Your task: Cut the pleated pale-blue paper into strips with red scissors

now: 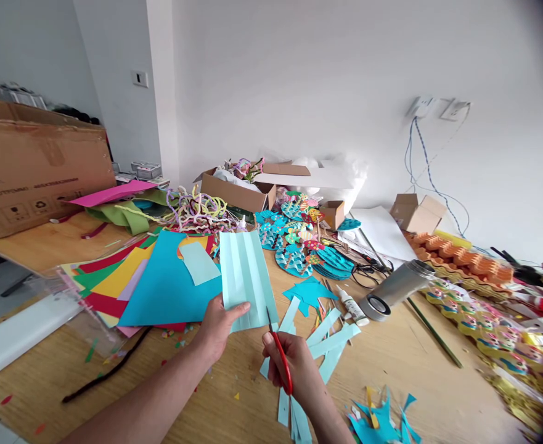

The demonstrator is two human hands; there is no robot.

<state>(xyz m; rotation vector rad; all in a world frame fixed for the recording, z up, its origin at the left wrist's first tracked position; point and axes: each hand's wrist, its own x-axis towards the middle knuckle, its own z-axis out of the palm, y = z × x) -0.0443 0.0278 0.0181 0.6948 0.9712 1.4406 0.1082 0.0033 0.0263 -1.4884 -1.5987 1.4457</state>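
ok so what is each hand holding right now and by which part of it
The left hand holds the pale blue paper by its lower left corner. The right hand holds the scissors by their red handles.

The sheet (240,277) is positioned above the bench (405,370), its lower left edge in the left hand (218,328). The scissors (281,356) are in the right hand (299,364), at the sheet's lower right edge. Strips (327,327) lie beneath and to the right of the right hand; scraps (382,422) lie farther right, in front. The paper stack (167,290) lies left of the sheet, with the carton (44,166) behind it at far left. The box (238,194) stands behind the sheet, before the wall (317,80). The glue bottle (352,306) lies behind the strips; right of it, the flask (400,285), then the egg trays (463,262)
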